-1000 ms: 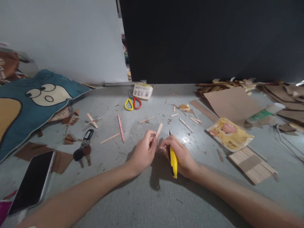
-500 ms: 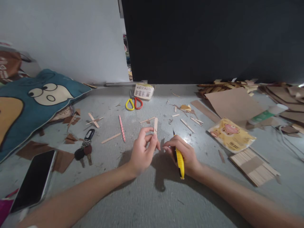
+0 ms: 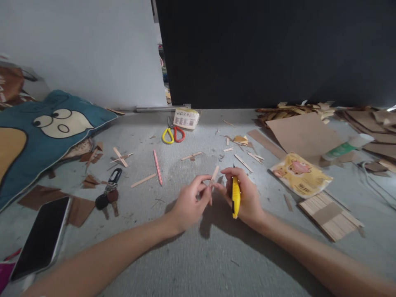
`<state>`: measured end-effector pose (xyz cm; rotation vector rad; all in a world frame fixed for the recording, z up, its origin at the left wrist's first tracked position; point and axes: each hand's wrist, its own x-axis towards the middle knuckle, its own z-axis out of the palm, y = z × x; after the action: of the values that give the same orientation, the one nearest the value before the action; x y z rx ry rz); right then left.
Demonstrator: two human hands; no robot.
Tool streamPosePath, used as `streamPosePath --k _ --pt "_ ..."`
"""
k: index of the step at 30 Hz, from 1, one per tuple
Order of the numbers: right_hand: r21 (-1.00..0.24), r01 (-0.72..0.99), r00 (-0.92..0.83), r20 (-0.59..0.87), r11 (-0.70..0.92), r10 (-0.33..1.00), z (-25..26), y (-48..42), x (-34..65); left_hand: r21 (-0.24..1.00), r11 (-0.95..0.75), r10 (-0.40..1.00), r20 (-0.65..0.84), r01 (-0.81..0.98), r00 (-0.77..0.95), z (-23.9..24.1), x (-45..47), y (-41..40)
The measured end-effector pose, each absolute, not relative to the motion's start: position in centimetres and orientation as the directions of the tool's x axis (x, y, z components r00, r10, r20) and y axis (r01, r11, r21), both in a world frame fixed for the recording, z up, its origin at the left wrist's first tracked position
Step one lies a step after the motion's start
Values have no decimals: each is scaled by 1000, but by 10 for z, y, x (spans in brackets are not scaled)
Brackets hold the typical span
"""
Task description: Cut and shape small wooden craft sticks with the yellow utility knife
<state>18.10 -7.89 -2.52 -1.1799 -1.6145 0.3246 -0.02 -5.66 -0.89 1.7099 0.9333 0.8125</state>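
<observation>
Your left hand (image 3: 188,202) pinches a wooden stick (image 3: 214,173) between thumb and fingers; your right hand (image 3: 247,198) is closed round a yellow knife (image 3: 236,197). Both are over the middle of a grey speckled surface (image 3: 198,255) strewn with scraps, backed by a white wall (image 3: 93,49) and a black panel (image 3: 272,49). The stick tilts, free end pointing away and slightly right. By the far edge lies a packet (image 3: 186,119), its label too small to read.
</observation>
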Motion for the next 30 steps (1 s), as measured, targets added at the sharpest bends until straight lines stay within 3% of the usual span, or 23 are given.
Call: streamPosePath --k 4,9,30 --pt "-828 401 40 444 393 895 -22 -75 182 944 -247 852 104 220 513 -11 -1 -56" --pt "-860 372 -2 375 348 927 -14 -74 184 950 -239 848 104 200 520 -15 -2 -55" --pt "-843 413 21 387 345 922 -16 -73 185 948 -235 853 96 214 513 -15 -1 -57"
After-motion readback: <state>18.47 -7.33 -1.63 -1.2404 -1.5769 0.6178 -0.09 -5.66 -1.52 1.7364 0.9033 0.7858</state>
